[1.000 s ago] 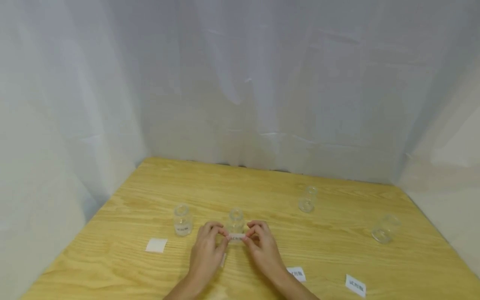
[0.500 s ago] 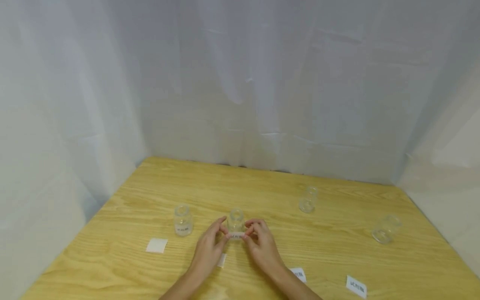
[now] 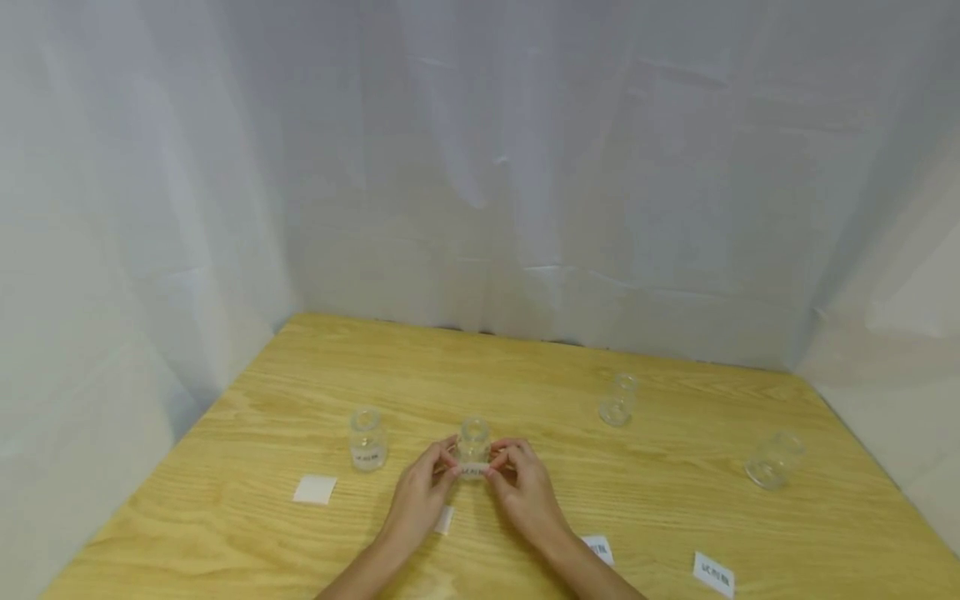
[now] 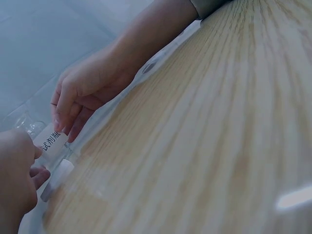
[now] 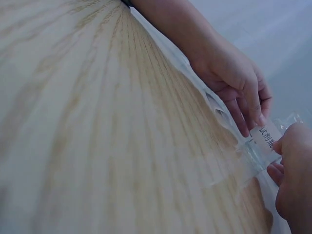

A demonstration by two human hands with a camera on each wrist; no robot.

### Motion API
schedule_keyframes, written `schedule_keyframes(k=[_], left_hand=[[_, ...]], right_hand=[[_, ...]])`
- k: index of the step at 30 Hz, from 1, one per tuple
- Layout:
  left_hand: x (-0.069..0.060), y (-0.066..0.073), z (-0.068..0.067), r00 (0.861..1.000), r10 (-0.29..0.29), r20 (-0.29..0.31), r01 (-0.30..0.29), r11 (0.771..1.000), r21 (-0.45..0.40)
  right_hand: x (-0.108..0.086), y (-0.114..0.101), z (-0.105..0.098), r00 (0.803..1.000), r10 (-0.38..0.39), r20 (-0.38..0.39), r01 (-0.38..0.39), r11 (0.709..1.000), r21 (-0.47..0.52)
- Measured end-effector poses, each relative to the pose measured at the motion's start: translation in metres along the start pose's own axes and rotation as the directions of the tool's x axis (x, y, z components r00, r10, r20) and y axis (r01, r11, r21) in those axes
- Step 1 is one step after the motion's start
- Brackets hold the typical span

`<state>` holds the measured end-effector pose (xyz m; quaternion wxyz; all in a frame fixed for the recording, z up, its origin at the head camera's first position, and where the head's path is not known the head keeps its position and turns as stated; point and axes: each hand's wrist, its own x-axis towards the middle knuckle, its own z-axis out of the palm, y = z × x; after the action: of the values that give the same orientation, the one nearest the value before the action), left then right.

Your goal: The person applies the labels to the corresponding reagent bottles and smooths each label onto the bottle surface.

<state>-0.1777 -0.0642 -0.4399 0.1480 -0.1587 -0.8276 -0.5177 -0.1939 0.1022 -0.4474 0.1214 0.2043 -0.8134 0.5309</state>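
Observation:
A clear glass bottle (image 3: 473,442) stands upright between the two hands, with a white label (image 3: 473,471) bearing black characters across its lower front. My left hand (image 3: 422,500) pinches the label's left end between thumb and finger. The right end is pinched by my right hand (image 3: 527,500). Both wrist views show the label (image 4: 50,141) (image 5: 265,138) lying against the glass, thumbs at its two ends. Other fingers of each hand reach around the sides of the bottle; their tips are partly hidden.
A labelled bottle (image 3: 367,442) stands to the left, near a blank white square (image 3: 315,489). Two more glass bottles (image 3: 618,400) (image 3: 774,460) are on the right. Printed labels (image 3: 598,549) (image 3: 714,574) lie at the front right; a small white piece (image 3: 444,520) lies beside the left forearm.
The label has moved slightly up and back onto the bottle's lower front. My left index finger has shifted forward along the bottle's side; the right hand has barely moved.

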Motion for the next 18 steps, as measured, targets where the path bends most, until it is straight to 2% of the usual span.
schedule_keyframes(k=[12,18], left_hand=[[0.0010,0.0001,0.0014,0.999,0.010,-0.039,-0.009,1.000,0.020],[0.0010,-0.0015,0.0029,0.998,0.009,-0.057,-0.006,0.999,0.042]], right_hand=[[0.0006,0.0009,0.0009,0.999,-0.048,-0.004,0.048,0.999,0.026],[0.0001,0.0028,0.0031,0.996,-0.083,-0.040,0.081,0.995,-0.053]])
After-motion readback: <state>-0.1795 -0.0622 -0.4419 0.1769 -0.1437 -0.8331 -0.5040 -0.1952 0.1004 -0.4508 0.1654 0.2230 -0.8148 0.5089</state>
